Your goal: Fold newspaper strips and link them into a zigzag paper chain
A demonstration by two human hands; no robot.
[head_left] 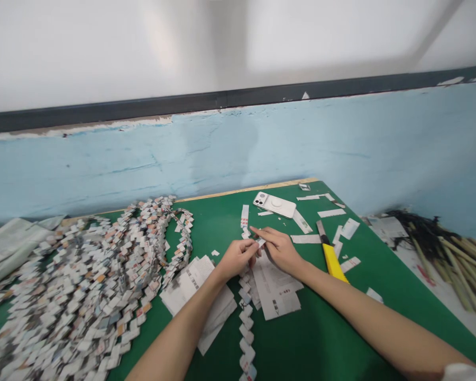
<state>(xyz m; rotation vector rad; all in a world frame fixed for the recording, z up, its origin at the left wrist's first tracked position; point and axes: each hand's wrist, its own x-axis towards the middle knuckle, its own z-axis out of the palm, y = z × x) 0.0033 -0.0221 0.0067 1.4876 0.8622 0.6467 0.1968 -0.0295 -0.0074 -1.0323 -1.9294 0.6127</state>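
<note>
My left hand (238,258) and my right hand (280,251) meet over the middle of the green table. Their fingertips pinch a small folded paper strip (261,242) between them. Below my hands a zigzag chain of folded newspaper (246,319) runs toward me; how it joins the held piece is hidden by my fingers. Just beyond my fingertips lies a printed paper strip (245,216). Sheets of cut newspaper (280,296) lie partly under my right hand, and another stack of newspaper sheets (192,281) lies by my left forearm.
A large heap of folded paper chains (99,296) covers the table's left side. To the right are a yellow utility knife (333,260) with its blade out, a white phone (275,205) and loose paper strips (306,239). Sticks (460,264) lie beyond the right edge; a blue wall (122,164) stands behind.
</note>
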